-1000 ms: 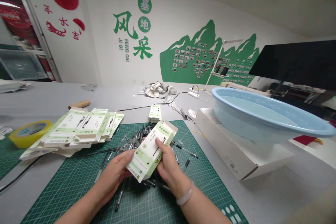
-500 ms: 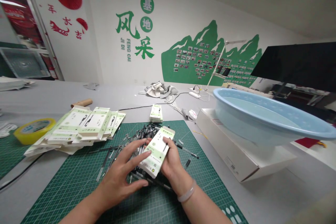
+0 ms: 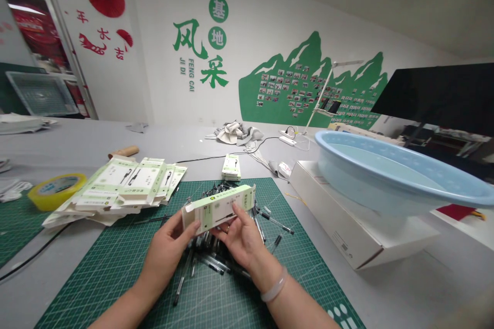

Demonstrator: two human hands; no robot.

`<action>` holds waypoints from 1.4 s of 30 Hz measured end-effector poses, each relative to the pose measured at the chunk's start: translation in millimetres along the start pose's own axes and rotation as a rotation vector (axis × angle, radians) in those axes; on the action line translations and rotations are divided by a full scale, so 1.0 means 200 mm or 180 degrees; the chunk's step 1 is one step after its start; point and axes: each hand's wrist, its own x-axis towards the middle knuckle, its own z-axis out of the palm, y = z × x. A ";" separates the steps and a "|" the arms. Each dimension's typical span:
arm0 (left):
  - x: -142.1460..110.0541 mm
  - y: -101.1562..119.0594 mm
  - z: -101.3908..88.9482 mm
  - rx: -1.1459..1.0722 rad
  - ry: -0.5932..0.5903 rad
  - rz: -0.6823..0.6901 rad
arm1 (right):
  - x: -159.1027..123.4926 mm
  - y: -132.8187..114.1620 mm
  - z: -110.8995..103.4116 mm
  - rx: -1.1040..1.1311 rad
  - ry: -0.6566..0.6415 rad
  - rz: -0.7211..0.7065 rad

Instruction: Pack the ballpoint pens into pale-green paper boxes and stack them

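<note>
Over the table point(image 3: 165, 139), short of the green mat's point(image 3: 123, 267) far edge, pinching the carton point(image 3: 219, 209) in left hand point(image 3: 162, 252) and right hand point(image 3: 247, 241). Could dent thin card by squeezing, or scatter pens point(image 3: 181, 282) by dipping.

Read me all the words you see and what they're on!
"基地": wall, in green circles
"风采": wall, in green
"JI DI": wall
"FENG CAI": wall
"马年大吉": banner, in red
Too small or blurry to read: print on the held box, the other boxes, tape, white carton, cloth and red sign.
</note>
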 end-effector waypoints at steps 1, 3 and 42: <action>0.00 0.00 0.01 -0.0243 -0.0090 -0.0126 | 0.00 0.00 0.00 0.0049 0.0095 -0.0054; 0.00 -0.01 0.03 -0.0658 -0.0177 -0.0361 | 0.00 0.00 0.00 0.0101 0.0146 -0.0157; 0.01 0.02 0.02 -0.0630 -0.0553 -0.0422 | 0.00 0.00 0.02 0.0148 0.0221 -0.0549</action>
